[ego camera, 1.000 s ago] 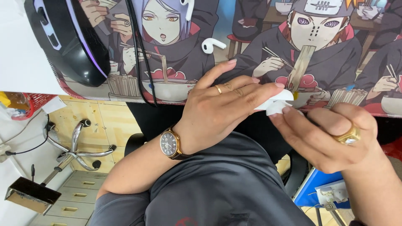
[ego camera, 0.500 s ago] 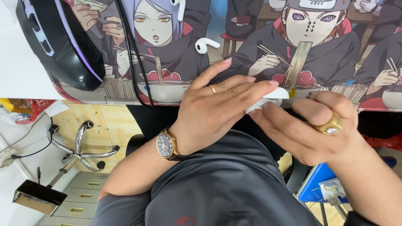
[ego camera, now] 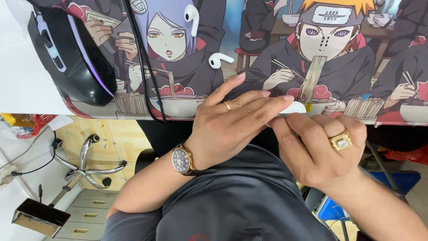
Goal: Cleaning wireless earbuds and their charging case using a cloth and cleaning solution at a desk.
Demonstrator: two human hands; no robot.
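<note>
Since the frame half a second earlier both hands have dropped slightly toward the desk edge, and the white piece between them is now more covered, only a small rounded end showing. Surface: desk mat (ego camera: pixel 267 53) printed with cartoon figures eating noodles, laid over a white desk (ego camera: pixel 26 85). On the mat, upper left, a black computer mouse (ego camera: pixel 71 53) with a purple light strip; a black cable (ego camera: pixel 145 67) runs down across the mat to its front edge. Two white earbuds (ego camera: pixel 192 15) lie loose on the mat, one near the top, the other just below and to its right, well apart from the hands. Below the desk edge: wooden floor, a chrome chair base (ego camera: pixel 87 165) with castors, a grey drawer unit (ego camera: pixel 84 214), and something blue at lower right. Left hand (ego camera: pixel 232 125), with a gold ring and a brown-strapped wristwatch (ego camera: pixel 182 159), has its fingers extended and close together, lying over the small white object (ego camera: pixel 296 107). Right hand (ego camera: pixel 321 147), with a large gold ring, has fingers curled, thumb and fingertips pinching the object from below. Object sits at the mat's front edge, between the left fingertips and the right thumb, touching both hands; its full shape cannot be told.
</note>
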